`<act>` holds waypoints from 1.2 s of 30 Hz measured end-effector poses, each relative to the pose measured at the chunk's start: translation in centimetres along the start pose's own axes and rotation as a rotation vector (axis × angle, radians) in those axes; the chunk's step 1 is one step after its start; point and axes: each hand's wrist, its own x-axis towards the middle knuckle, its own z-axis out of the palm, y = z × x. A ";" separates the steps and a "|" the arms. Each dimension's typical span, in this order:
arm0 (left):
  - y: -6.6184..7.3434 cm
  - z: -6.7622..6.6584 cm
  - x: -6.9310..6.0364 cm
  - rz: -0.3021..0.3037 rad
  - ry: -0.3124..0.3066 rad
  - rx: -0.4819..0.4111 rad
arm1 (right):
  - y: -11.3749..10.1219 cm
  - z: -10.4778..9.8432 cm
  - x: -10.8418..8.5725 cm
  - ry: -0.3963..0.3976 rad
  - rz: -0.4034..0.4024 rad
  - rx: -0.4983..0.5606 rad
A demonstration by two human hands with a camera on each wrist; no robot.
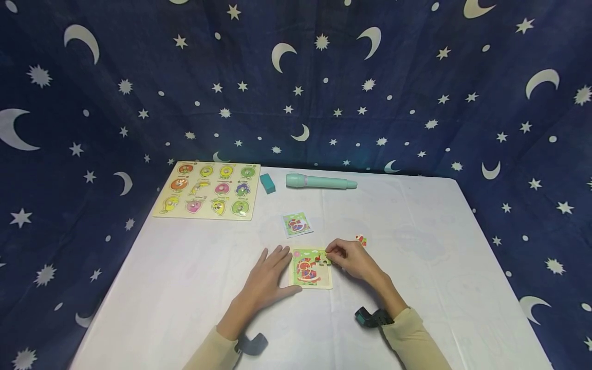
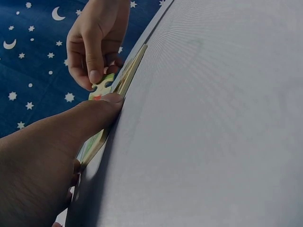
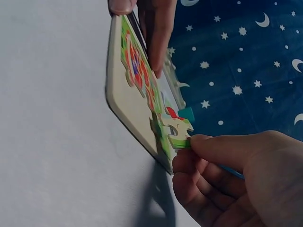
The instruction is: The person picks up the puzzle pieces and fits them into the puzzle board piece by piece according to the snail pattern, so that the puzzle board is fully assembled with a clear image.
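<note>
My right hand (image 1: 352, 258) pinches a green and cream jigsaw piece (image 3: 177, 130) between thumb and fingers. The piece is tilted over the upper right part of a small square puzzle board (image 1: 327, 281). A red, green and white picture (image 1: 307, 270) fills the board's left side, and bare wood shows at lower right. My left hand (image 1: 265, 277) rests at the board's left side, fingers extended along its upper left edge. Its thumb (image 2: 102, 111) touches the near edge. One loose red and white piece (image 1: 361, 240) lies just beyond my right hand.
A square picture card (image 1: 297, 224) lies behind the board. Further back are a teal block (image 1: 267, 183) and a mint-green, pen-shaped thing (image 1: 321, 181). A wooden fruit puzzle board (image 1: 208, 213) lies at the back left. A dark star-patterned cloth (image 1: 259, 113) hangs behind the white table (image 1: 444, 288).
</note>
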 end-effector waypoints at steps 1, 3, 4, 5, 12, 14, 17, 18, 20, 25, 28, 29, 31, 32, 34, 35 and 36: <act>0.0 0.0 0.0 -0.001 0.000 -0.001 | 0.0 0.1 0.0 -0.008 -0.002 0.003; 0.0 0.0 0.0 -0.002 -0.002 -0.005 | 0.1 0.4 -0.1 -0.024 -0.008 0.002; 0.0 0.1 0.0 -0.004 -0.003 -0.007 | 0.1 0.5 -0.1 -0.032 -0.012 0.002; 0.0 0.1 0.0 -0.005 -0.003 -0.009 | 0.1 0.6 -0.1 -0.038 -0.018 0.003; 0.0 0.0 0.0 -0.006 -0.003 -0.019 | 0.1 1.0 -0.1 -0.049 -0.048 0.009; 0.0 0.0 0.0 -0.006 -0.007 -0.020 | 0.1 1.1 -0.1 -0.043 -0.054 -0.003; 0.0 0.0 0.0 -0.006 -0.011 -0.020 | 0.2 1.2 -0.2 -0.041 -0.066 -0.017; 0.0 0.0 0.1 -0.007 -0.012 -0.017 | 0.2 1.2 -0.2 -0.044 -0.070 -0.020; 0.0 -0.1 0.1 -0.007 -0.011 -0.017 | 0.3 1.2 -0.2 -0.056 -0.076 -0.022; 0.0 0.0 0.1 -0.008 -0.014 -0.008 | 0.4 1.2 -0.2 -0.098 -0.096 -0.034; 0.0 0.0 0.0 -0.009 -0.015 -0.005 | 0.4 1.2 -0.2 -0.107 -0.112 -0.043; 0.0 0.0 0.0 -0.008 -0.014 -0.006 | 0.4 1.3 -0.2 -0.107 -0.117 -0.045; 0.0 0.0 0.0 -0.008 -0.012 -0.008 | 0.4 1.3 -0.3 -0.107 -0.117 -0.049; 0.0 0.0 0.0 -0.007 -0.011 -0.007 | 0.4 1.3 -0.3 -0.109 -0.116 -0.049; -0.1 0.1 0.0 -0.008 -0.011 -0.004 | 0.3 1.4 -0.2 -0.112 -0.108 -0.049; -0.1 0.1 0.0 -0.008 -0.011 -0.002 | 0.3 1.4 -0.2 -0.113 -0.106 -0.051; -0.1 0.1 0.0 -0.008 -0.012 -0.001 | 0.3 1.5 -0.2 -0.113 -0.102 -0.053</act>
